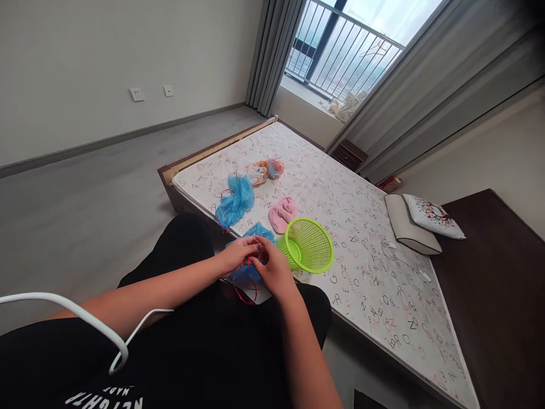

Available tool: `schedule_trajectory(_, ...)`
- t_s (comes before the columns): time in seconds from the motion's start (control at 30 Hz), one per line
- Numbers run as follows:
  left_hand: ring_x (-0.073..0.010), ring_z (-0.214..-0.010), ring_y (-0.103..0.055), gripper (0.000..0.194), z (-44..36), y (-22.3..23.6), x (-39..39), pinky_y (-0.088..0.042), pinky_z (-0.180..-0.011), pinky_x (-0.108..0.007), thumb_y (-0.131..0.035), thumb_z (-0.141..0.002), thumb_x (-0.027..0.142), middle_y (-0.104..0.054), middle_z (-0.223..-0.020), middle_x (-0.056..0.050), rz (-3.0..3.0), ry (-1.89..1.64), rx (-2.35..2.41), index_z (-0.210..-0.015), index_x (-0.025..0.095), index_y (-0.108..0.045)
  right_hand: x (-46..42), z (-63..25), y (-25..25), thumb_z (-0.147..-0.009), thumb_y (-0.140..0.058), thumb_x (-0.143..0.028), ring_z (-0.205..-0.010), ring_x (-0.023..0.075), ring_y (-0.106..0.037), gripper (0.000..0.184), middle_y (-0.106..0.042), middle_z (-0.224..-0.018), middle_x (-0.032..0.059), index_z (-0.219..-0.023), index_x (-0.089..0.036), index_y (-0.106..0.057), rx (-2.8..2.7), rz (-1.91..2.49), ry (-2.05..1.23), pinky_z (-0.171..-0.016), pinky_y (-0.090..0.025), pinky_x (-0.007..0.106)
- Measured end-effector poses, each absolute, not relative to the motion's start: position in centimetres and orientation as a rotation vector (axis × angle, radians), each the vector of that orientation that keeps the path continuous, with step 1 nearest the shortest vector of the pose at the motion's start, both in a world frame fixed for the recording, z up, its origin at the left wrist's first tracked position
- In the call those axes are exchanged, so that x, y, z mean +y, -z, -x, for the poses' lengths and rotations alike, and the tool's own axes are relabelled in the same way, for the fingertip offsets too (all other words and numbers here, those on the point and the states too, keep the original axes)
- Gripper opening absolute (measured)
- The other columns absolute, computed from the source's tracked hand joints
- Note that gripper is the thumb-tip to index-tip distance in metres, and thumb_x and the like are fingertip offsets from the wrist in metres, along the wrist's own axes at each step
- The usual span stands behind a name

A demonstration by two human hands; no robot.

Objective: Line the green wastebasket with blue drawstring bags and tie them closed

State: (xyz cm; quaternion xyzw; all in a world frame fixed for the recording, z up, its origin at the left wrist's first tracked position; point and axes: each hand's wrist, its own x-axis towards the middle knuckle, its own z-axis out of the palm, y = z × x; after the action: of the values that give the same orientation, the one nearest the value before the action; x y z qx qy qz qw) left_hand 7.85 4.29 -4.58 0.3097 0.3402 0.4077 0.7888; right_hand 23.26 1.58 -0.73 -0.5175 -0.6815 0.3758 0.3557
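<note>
My left hand point(237, 257) and my right hand point(273, 269) meet over my lap at the mattress edge. Both have their fingers closed around the red drawstring of a blue plastic bag point(246, 274). Part of this bag spreads behind my fingers, and red string loops dangle below them; the exact pinch is partly hidden. Just past my right hand, a green plastic basket point(314, 245) leans on its side with its mouth toward me. Beyond my hands lie a pink folded cloth point(283, 215) and a second blue plastic bag point(237, 200).
A clear and orange plastic bundle point(264, 170) lies farther back on the letter-print mattress point(353, 272). Pillows point(413, 224) rest near the dark headboard point(489, 267) on the right. A white cable point(85, 315) crosses in front of me at lower left.
</note>
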Motion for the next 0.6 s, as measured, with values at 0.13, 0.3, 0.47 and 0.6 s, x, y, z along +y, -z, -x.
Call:
schedule_trajectory(0.13, -0.0161, -0.081, -0.072, 0.037, -6.9, 4.6, 4.9, -0.056, -0.078, -0.030, -0.085, -0.077, 0.044, -0.076, -0.104, -0.010, -0.619, -0.831, 0.779, -0.092, 0.015, -0.066, 2.2, -24.4, 2.1, -0.078, -0.077, -0.034, -0.115, 0.0311, -0.057, 0.059, -0.063, -0.123, 0.0130, -0.135, -0.026, -0.064, -1.711, 1.486, -0.575, -0.106, -0.044, 0.052)
schedule_trajectory(0.3, -0.0204, -0.091, -0.074, 0.041, -5.3, 4.9, 6.1, -0.057, -0.082, -0.032, -0.085, -0.075, 0.050, -0.078, -0.102, -0.011, -0.852, -0.700, 0.765, -0.090, 0.016, -0.069, 3.1, -24.9, 4.5, -0.078, -0.072, -0.038, -0.092, 0.0248, -0.064, 0.047, -0.070, -0.101, 0.0074, -0.121, -0.021, -0.067, -1.622, 1.569, -0.985, -0.086, -0.051, 0.040)
schedule_trajectory(0.47, -0.0150, -0.061, -0.067, 0.025, -2.6, 4.3, 8.1, -0.049, -0.059, -0.027, -0.070, -0.087, 0.041, -0.072, -0.078, -0.003, -1.069, -0.792, 0.987, -0.097, 0.018, -0.067, 3.7, -26.8, 5.4, -0.074, -0.056, -0.022, -0.085, 0.0241, -0.062, 0.022, -0.069, -0.090, 0.0055, -0.090, -0.022, -0.069, -1.563, 1.728, -0.772, -0.086, -0.048, 0.039)
schedule_trajectory(0.6, -0.0097, -0.045, -0.045, 0.020, 0.4, 4.2, 10.4, -0.038, -0.048, -0.026, -0.053, -0.096, 0.029, -0.060, -0.068, 0.002, -1.262, -0.931, 1.294, -0.105, 0.017, -0.066, 4.2, -29.6, 5.1, -0.071, -0.052, -0.021, -0.093, 0.0269, -0.058, 0.021, -0.066, -0.095, 0.0096, -0.087, -0.020, -0.066, -1.519, 1.824, -0.444, -0.088, -0.045, 0.040)
